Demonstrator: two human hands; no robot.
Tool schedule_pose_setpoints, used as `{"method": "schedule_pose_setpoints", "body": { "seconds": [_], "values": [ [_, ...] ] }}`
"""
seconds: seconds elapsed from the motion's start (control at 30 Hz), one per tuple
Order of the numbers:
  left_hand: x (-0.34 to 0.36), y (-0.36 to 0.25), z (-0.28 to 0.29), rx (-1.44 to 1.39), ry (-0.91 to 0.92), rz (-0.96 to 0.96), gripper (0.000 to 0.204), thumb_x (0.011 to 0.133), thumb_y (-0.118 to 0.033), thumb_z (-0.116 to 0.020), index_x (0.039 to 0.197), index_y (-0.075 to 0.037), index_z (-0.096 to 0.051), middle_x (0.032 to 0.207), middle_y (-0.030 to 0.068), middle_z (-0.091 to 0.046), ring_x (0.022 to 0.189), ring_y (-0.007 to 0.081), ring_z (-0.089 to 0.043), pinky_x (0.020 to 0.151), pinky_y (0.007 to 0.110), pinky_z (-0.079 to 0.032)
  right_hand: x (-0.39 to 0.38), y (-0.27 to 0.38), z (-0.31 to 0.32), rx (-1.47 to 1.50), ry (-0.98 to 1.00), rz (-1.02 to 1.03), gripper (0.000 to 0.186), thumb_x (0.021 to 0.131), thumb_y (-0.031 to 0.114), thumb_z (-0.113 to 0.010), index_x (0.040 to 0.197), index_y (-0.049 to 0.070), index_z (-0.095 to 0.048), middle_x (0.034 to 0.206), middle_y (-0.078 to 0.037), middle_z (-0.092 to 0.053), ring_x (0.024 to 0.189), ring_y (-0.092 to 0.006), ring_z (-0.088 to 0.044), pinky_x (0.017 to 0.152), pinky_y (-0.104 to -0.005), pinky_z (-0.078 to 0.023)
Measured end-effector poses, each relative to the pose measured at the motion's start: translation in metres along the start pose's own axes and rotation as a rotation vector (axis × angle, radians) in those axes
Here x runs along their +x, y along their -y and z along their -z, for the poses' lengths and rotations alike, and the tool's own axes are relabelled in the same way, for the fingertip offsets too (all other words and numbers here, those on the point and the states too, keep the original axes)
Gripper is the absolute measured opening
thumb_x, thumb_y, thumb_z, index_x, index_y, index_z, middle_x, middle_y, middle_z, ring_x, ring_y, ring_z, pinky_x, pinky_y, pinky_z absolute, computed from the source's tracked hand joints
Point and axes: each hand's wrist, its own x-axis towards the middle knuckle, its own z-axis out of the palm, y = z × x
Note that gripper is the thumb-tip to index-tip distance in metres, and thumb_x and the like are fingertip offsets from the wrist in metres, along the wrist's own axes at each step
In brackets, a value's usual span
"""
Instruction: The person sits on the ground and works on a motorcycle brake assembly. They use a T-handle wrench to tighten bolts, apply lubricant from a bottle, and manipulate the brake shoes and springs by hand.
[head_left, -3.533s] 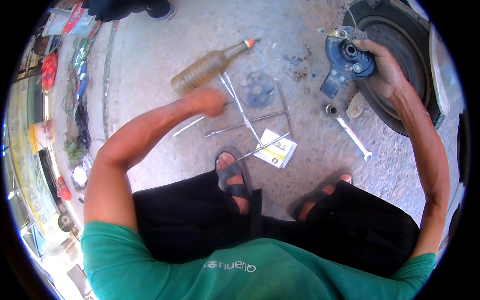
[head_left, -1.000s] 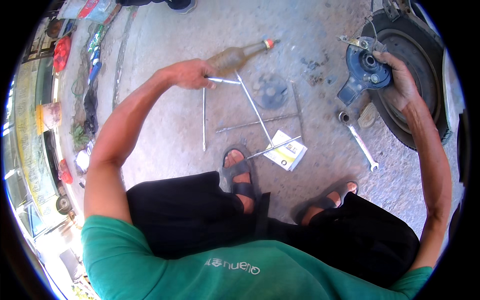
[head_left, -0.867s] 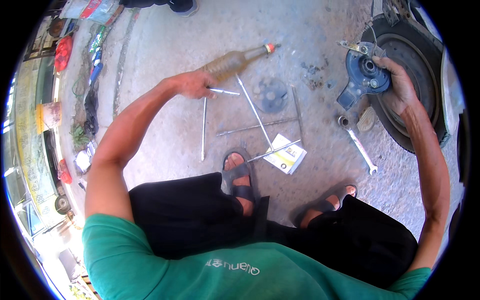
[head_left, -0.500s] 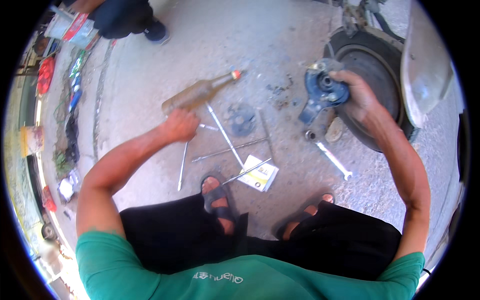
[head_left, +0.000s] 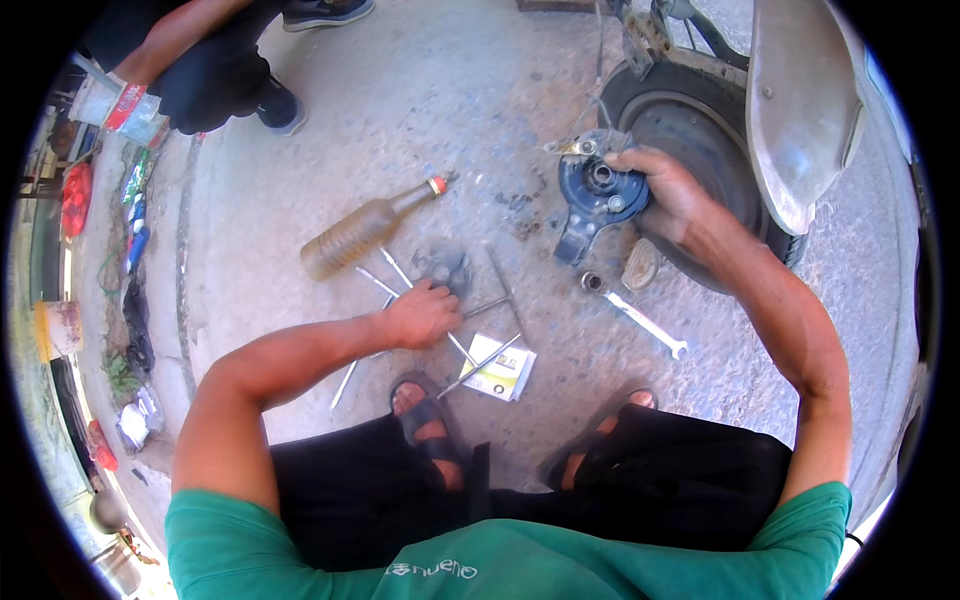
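Note:
My right hand (head_left: 672, 190) is closed on a dark blue round brake plate (head_left: 590, 195) with a projecting arm, its thumb near the centre hole. The plate is raised in front of a scooter wheel (head_left: 685, 125). My left hand (head_left: 428, 314) is down among several slim metal rods (head_left: 345, 384), some shaped like T-handle wrenches, at the near edge of a dark grey round disc (head_left: 443, 262). Its fingers bend downward and the tips are hidden, so any grip is unclear. Beyond it lies a brown bottle (head_left: 352, 238) with a red cap.
A combination wrench (head_left: 648, 324) lies right of centre, below a tan lump (head_left: 641, 264). A white and yellow packet (head_left: 498, 370) sits under a rod near my feet. Another person (head_left: 215, 75) crouches at far left beside a bucket (head_left: 120, 108). A pale scooter panel (head_left: 805, 100) overhangs the wheel.
My left hand has moved right and nearer me, from beside the bottle to the disc's edge. The brake plate stays in my right hand; the whole view has shifted somewhat.

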Motion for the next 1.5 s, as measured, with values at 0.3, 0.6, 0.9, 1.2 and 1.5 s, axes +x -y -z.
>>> {"method": "schedule_pose_setpoints", "body": {
  "seconds": [0.3, 0.6, 0.9, 1.2, 1.5],
  "values": [
    [-0.021, 0.030, 0.112, -0.934, -0.220, 0.530, 0.020, 0.086, -0.028, -0.068, 0.085, -0.008, -0.065, 0.075, 0.0052, -0.055, 0.068, 0.0160, -0.055, 0.061, 0.030, -0.044, 0.009, -0.003, -0.001, 0.024, 0.024, -0.010, 0.019, 0.091, 0.017, -0.068, 0.104, 0.004, -0.066, 0.098, -0.008, -0.071, 0.089, -0.0181, -0.070, 0.086, -0.0376, -0.056],
    [-0.011, 0.062, 0.241, -1.681, -1.022, 0.379, 0.045, 0.108, -0.044, -0.039, 0.079, -0.012, -0.054, 0.081, 0.0092, -0.055, 0.054, 0.0121, -0.038, 0.050, 0.027, -0.031, 0.002, -0.001, 0.002, 0.031, 0.007, -0.001, 0.021, 0.091, 0.014, -0.067, 0.109, 0.003, -0.064, 0.099, -0.008, -0.072, 0.088, -0.0168, -0.071, 0.087, -0.0350, -0.058],
    [0.002, 0.067, 0.264, -1.691, -1.042, 0.231, 0.040, 0.106, -0.042, -0.045, 0.092, -0.008, -0.062, 0.094, 0.0130, -0.063, 0.078, 0.0206, -0.054, 0.080, 0.038, -0.045, 0.001, 0.000, 0.001, -0.003, -0.028, -0.001, 0.019, 0.092, 0.016, -0.066, 0.106, 0.004, -0.066, 0.099, -0.008, -0.071, 0.089, -0.0175, -0.070, 0.086, -0.0357, -0.057],
    [0.020, 0.029, 0.279, -1.560, -1.037, 0.190, 0.035, 0.105, -0.039, -0.052, 0.089, -0.010, -0.063, 0.086, 0.0085, -0.063, 0.085, 0.0198, -0.056, 0.088, 0.039, -0.044, 0.001, 0.002, 0.001, 0.002, 0.013, -0.018, 0.021, 0.092, 0.016, -0.065, 0.107, 0.001, -0.065, 0.101, -0.010, -0.071, 0.092, -0.0184, -0.070, 0.087, -0.0388, -0.056],
    [0.024, 0.009, 0.345, -1.798, -0.637, -0.496, 0.051, 0.110, -0.033, -0.037, 0.062, -0.016, -0.044, 0.055, -0.0004, -0.045, 0.050, 0.0105, -0.039, 0.069, 0.032, -0.038, -0.003, 0.004, 0.002, -0.003, -0.009, -0.055, 0.022, 0.092, 0.014, -0.065, 0.107, -0.001, -0.064, 0.100, -0.012, -0.071, 0.092, -0.0203, -0.070, 0.085, -0.0404, -0.057]
  ]
}}
